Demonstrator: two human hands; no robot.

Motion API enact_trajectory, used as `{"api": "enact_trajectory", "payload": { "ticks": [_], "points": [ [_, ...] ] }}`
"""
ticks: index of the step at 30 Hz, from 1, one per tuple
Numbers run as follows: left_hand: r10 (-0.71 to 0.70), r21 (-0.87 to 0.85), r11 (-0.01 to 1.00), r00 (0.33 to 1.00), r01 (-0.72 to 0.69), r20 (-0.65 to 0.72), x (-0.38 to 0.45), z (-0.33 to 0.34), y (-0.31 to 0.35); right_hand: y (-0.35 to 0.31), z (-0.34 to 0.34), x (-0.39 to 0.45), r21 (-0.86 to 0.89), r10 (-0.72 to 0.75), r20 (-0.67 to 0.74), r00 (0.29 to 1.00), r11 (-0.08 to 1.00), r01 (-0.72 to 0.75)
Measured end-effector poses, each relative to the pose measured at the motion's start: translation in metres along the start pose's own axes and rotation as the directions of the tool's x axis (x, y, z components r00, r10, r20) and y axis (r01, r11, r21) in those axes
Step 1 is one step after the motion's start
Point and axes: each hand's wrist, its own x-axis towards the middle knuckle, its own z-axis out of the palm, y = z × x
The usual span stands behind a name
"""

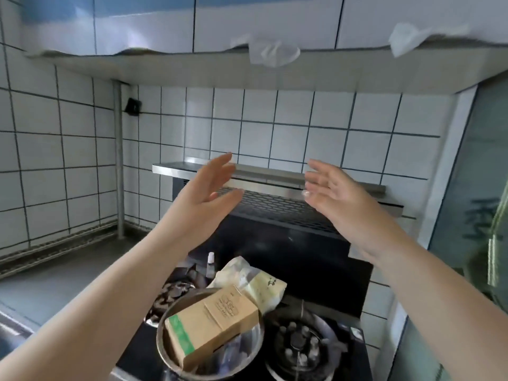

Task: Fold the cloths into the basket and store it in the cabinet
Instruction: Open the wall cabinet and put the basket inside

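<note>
Reaching up at mid-frame, the left hand [213, 185] and right hand [334, 192] were both spread wide and held nothing, palms facing each other as if ready to take something from the shelf [170, 68] across the top of the frame. No basket or cabinet showed (only white cloths [270, 52] hanging over that shelf's edge). A box [211, 323] sat in a metal bowl [167, 350] at lower centre.
</note>
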Motion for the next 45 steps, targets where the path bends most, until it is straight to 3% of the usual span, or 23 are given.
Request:
{"api": "enact_trajectory", "payload": {
  "ticks": [8,14,16,20,24,26,30,36,40,42,45],
  "points": [
    [0.154,-0.007,0.988,0.988,-0.154,-0.017,0.134,-0.048,-0.013,-0.022,0.013,0.129,-0.109,-0.181,-0.104,0.978,0.979,0.170],
    [0.309,0.017,0.951,0.951,-0.309,-0.017,0.227,-0.052,-0.005,-0.040,0.000,0.208,-0.310,-0.310,-0.134,0.941,0.915,0.257],
    [0.396,0.114,0.913,0.918,-0.392,-0.022,0.254,-0.046,-0.001,-0.046,-0.007,0.233,-0.491,-0.389,-0.127,0.913,0.824,0.283],
    [0.566,0.490,0.708,0.824,-0.509,0.039,0.313,-0.033,0.008,-0.052,-0.020,0.288,-0.843,-0.530,-0.044,0.847,0.474,0.253],
    [0.584,0.786,0.401,0.792,-0.471,0.176,0.360,-0.019,0.005,-0.044,-0.029,0.332,-0.959,-0.498,0.011,0.867,0.239,0.150],
    [0.551,0.850,0.321,0.812,-0.418,0.192,0.374,-0.014,0.001,-0.037,-0.031,0.346,-0.982,-0.474,0.006,0.881,0.162,0.094],
    [0.538,0.873,0.309,0.826,-0.378,0.167,0.391,-0.006,-0.002,-0.025,-0.033,0.360,-0.994,-0.501,0.041,0.865,0.068,0.087],
    [0.558,0.887,0.341,0.827,-0.310,0.074,0.402,0.001,0.009,-0.021,-0.030,0.364,-0.985,-0.531,0.019,0.847,0.136,0.107],
    [0.554,0.883,0.395,0.832,-0.255,-0.007,0.402,0.000,0.017,-0.029,-0.033,0.355,-0.986,-0.545,0.040,0.837,0.114,0.121],
    [0.559,0.883,0.404,0.829,-0.240,-0.031,0.399,-0.003,0.021,-0.037,-0.036,0.342,-0.987,-0.593,0.036,0.804,0.105,0.122],
    [0.563,0.878,0.429,0.823,-0.215,-0.074,0.393,-0.011,0.027,-0.049,-0.042,0.311,-0.983,-0.739,0.012,0.674,0.115,0.144]
  ]
}}
